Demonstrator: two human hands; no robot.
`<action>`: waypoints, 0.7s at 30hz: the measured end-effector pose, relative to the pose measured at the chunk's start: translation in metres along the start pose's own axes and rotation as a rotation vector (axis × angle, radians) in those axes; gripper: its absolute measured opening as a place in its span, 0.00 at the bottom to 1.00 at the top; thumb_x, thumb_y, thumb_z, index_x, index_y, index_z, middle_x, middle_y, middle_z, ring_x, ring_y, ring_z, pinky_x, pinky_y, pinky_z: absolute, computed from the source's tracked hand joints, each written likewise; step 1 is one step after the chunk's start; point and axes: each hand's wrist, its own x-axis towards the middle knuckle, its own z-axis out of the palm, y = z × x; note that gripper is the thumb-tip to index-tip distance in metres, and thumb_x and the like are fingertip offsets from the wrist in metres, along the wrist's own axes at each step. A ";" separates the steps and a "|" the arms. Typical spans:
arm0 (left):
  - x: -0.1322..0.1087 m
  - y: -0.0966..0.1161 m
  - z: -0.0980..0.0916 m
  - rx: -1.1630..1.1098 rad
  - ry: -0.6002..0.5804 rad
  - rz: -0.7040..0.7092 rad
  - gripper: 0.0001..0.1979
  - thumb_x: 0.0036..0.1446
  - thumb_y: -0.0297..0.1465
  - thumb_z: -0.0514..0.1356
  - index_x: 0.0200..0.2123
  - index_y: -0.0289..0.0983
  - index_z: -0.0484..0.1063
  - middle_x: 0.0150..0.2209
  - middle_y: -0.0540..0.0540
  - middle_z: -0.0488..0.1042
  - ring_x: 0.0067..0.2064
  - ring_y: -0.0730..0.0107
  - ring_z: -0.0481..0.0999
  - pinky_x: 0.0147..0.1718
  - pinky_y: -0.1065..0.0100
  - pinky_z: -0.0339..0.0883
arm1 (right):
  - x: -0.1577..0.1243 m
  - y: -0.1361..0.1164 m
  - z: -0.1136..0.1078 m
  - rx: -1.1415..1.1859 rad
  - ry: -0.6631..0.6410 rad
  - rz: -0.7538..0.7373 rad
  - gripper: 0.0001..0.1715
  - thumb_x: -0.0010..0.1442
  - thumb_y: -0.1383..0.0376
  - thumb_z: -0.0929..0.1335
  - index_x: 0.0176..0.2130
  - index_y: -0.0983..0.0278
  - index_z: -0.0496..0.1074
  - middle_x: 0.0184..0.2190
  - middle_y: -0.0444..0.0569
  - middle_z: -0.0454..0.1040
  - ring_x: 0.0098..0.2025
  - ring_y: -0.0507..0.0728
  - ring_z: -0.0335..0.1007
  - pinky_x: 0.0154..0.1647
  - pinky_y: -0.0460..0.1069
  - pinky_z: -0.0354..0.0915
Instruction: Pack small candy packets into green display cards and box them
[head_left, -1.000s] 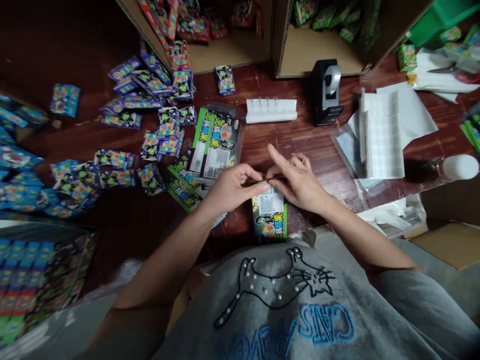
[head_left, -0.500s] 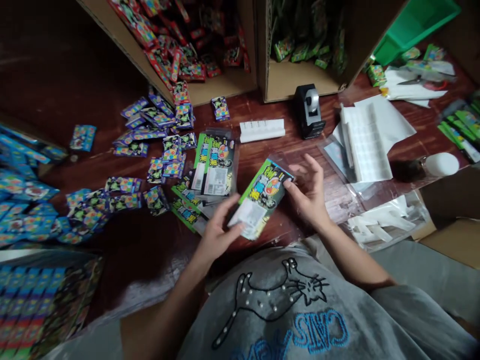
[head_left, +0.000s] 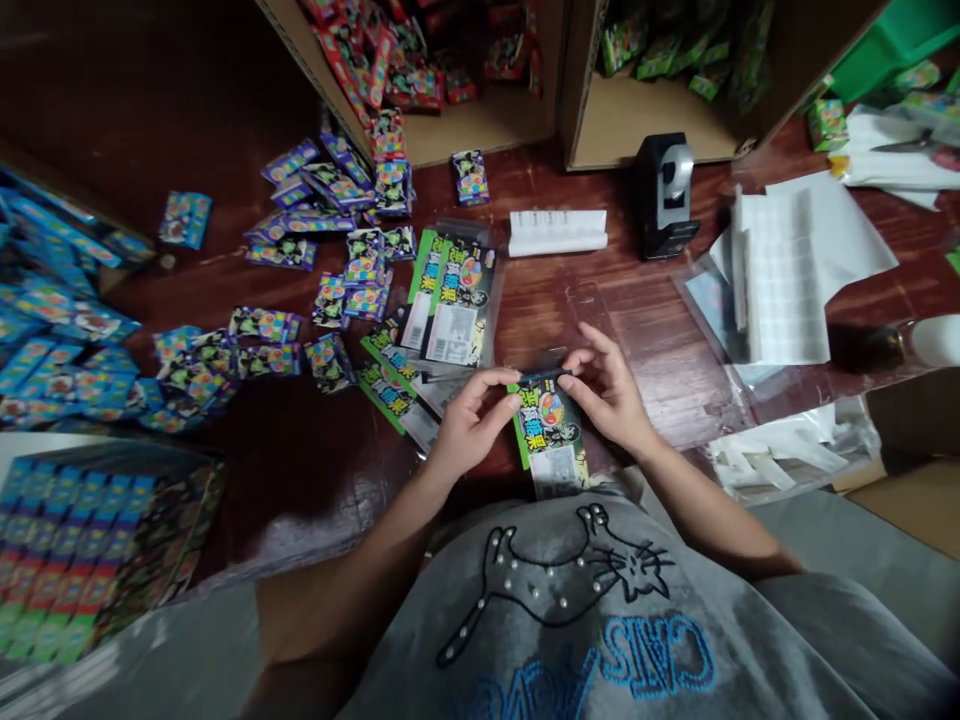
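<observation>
The bare left hand (head_left: 472,425) and bare right hand (head_left: 611,400) face each other, thumbs and fingers pinching, as the bare left forearm (head_left: 386,535) and bare right forearm (head_left: 709,510) slant inward.

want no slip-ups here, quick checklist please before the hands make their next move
1. Left hand at the top left corner of the green-and-black packet: ok
2. Right hand at its top right corner: ok
3. Printed face towards the camera: ok
4. Top edge sealed: cannot tell
5. Other packets neatly squared up: not ok, they overlap at angles
6. Tape dispenser fitted with a roll: ok
</observation>
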 end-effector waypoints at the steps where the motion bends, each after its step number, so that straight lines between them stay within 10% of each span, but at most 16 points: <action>1: 0.003 0.001 0.001 0.000 0.011 -0.001 0.12 0.66 0.41 0.65 0.46 0.40 0.77 0.56 0.39 0.80 0.58 0.59 0.80 0.60 0.56 0.74 | 0.001 0.001 -0.003 -0.003 -0.030 0.002 0.40 0.71 0.56 0.71 0.74 0.52 0.53 0.44 0.46 0.72 0.45 0.56 0.74 0.51 0.53 0.76; 8: 0.019 0.011 0.010 -0.148 0.137 -0.059 0.15 0.60 0.38 0.71 0.47 0.40 0.76 0.44 0.44 0.85 0.48 0.64 0.84 0.53 0.62 0.75 | 0.006 -0.003 -0.011 0.023 -0.047 0.049 0.53 0.71 0.56 0.70 0.79 0.50 0.37 0.57 0.54 0.74 0.53 0.59 0.77 0.61 0.58 0.75; 21: 0.035 0.055 0.008 -0.030 -0.040 -0.201 0.09 0.57 0.36 0.71 0.36 0.37 0.82 0.39 0.44 0.87 0.42 0.64 0.84 0.48 0.63 0.76 | 0.025 -0.038 -0.025 0.171 -0.074 0.209 0.56 0.62 0.53 0.78 0.76 0.53 0.51 0.36 0.41 0.77 0.36 0.55 0.77 0.42 0.53 0.78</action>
